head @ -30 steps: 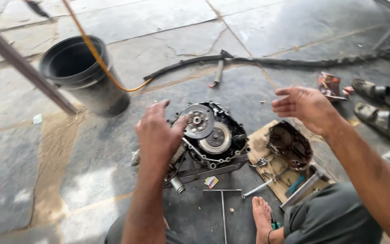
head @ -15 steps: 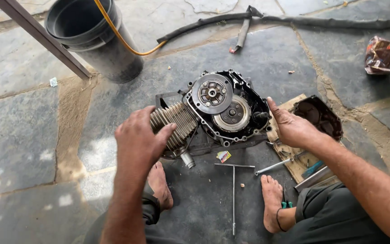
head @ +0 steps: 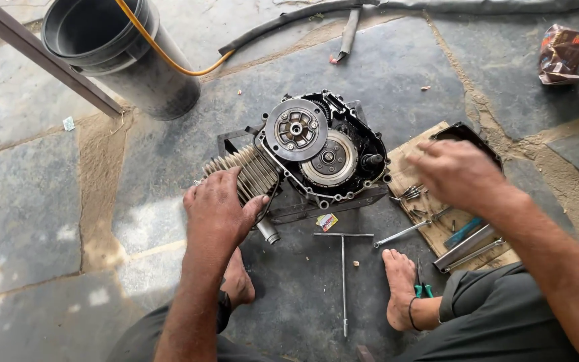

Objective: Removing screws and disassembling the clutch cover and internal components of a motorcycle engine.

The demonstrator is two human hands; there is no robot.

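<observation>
Informal floor workshop: an opened grey metal motorcycle engine (head: 316, 157) sat on a stone-slab floor (head: 28, 221) beside a steel T-handle wrench (head: 343, 268) and black plastic bucket (head: 122, 53).

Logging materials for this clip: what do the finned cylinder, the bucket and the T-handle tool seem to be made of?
Finned cylinder under the left hand: probably cast metal, dull grey, thin ribs.
Bucket: likely plastic, matte black, smooth thin wall.
T-handle tool: apparently steel, thin bare grey rod.
</observation>
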